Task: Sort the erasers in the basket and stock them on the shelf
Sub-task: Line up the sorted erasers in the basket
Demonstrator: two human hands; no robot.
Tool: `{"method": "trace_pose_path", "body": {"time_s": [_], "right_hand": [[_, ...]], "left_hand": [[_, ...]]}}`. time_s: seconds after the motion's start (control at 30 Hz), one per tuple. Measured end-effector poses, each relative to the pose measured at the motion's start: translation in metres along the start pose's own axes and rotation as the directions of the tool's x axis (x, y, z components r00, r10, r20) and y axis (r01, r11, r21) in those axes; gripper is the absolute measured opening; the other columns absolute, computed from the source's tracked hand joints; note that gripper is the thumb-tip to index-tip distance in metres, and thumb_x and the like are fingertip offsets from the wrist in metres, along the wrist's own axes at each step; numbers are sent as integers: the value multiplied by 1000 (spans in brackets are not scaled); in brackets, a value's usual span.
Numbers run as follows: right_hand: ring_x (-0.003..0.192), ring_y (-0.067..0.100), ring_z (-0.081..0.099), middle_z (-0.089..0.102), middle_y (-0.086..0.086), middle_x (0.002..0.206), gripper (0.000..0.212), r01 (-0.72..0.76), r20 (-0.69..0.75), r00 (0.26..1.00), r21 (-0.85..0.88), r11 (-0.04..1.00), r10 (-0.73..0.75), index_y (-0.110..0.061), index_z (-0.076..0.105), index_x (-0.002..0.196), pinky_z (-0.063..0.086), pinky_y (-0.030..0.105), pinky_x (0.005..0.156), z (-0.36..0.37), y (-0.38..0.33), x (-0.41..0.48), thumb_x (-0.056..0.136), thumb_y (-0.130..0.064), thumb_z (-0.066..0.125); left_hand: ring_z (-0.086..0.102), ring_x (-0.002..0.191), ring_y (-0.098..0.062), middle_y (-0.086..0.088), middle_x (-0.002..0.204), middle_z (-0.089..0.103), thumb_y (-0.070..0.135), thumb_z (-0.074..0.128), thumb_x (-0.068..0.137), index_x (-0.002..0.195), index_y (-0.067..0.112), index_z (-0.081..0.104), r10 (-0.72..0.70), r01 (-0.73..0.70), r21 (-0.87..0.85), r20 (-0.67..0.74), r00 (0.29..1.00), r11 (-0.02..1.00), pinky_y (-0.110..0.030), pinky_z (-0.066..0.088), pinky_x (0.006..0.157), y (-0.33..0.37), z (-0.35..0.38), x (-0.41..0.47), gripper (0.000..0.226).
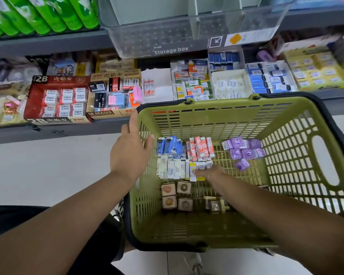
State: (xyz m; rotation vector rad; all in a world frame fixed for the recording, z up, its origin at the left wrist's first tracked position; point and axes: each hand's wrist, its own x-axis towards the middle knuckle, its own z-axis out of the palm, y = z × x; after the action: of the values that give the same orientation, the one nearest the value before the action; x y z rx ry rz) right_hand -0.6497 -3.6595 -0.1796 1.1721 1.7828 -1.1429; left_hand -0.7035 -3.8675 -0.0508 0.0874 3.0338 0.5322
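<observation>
bright, even light; blurred, warped edges

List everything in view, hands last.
basket: one, olive green, before the shelf
blue erasers: a cluster, blue, basket's far left
orange erasers: a cluster, orange and white, right of the blue
purple erasers: several, purple, basket's far right
white erasers: a row, white, nearer than the blue
square erasers: four, brown, basket's near left
red 2B box: one, red, shelf, left
4B eraser box: one, tan, beside it
storage box: one, clear, top centre
green packs: several, green, top left
left hand: open, at the basket's left rim
right hand: in the basket, touching the white row's right end; grip unclear
</observation>
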Motion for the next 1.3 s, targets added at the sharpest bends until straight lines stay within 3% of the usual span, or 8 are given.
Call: {"method": "trace_pose_path", "body": {"time_s": [0.13,0.37,0.5,0.63,0.83,0.93,1.03,1.3], "right_hand": [[117,29,57,56,16,131,97,-6,-87,996,-104,995,-3,-2,35,143,50,32,91,9,0,-6,71,-56,74],[93,27,69,50,21,137,86,23,23,999,269,963,-30,-2,34,143,58,29,57,2,2,-12,73,-21,81],[96,31,68,45,24,140,94,1,134,990,294,956,-43,-6,20,149,58,35,72,-10,3,-29,75,-13,78],[85,28,70,56,27,127,91,89,276,951,180,980,-137,-7,12,150,58,30,62,-30,6,-69,83,-22,71],[41,6,48,65,0,68,10,605,250,750,112,788,-612,-18,56,94,38,18,42,-67,-34,-148,94,-28,56],[43,0,49,60,-13,55,16,813,87,576,41,581,-813,-23,52,80,38,12,46,-84,-70,-185,96,-23,51],[60,6,52,57,-8,67,4,878,50,479,-8,479,-876,-18,52,93,42,21,59,-97,-94,-207,96,-22,50],[57,9,57,64,3,79,23,811,131,366,440,385,-921,-11,58,106,48,19,53,-128,-130,-241,101,-22,38]], "left_hand": [[60,69,-23,-13,132,47,45,42,97,153,24,2,4,-4,-1,-4,1000,1000,-29,39,49,0,0,0,72],[60,70,-23,-13,133,47,45,43,97,152,25,2,14,-14,7,-4,1000,1000,-27,35,48,-1,1,1,72],[59,70,-22,-13,133,46,44,44,97,152,24,2,22,-22,-1,9,1000,1000,-25,32,45,-1,1,3,72],[48,117,-33,-15,141,39,42,47,95,151,14,13,4,-3,78,-9,1000,997,-44,43,89,7,-6,5,71],[31,136,-22,-3,147,36,53,44,94,144,21,36,89,-40,-257,179,980,965,-39,25,110,69,-30,-7,60],[55,116,-24,-13,132,57,60,47,87,127,17,55,131,431,-725,576,807,538,-43,42,104,111,-53,-21,59],[60,67,-18,-12,86,70,35,48,97,111,16,62,210,544,-829,560,802,133,-37,58,72,133,-76,-15,28],[42,44,-17,-8,64,60,19,49,95,99,10,57,255,377,-926,356,899,-35,-25,43,43,152,-128,21,13]]}}
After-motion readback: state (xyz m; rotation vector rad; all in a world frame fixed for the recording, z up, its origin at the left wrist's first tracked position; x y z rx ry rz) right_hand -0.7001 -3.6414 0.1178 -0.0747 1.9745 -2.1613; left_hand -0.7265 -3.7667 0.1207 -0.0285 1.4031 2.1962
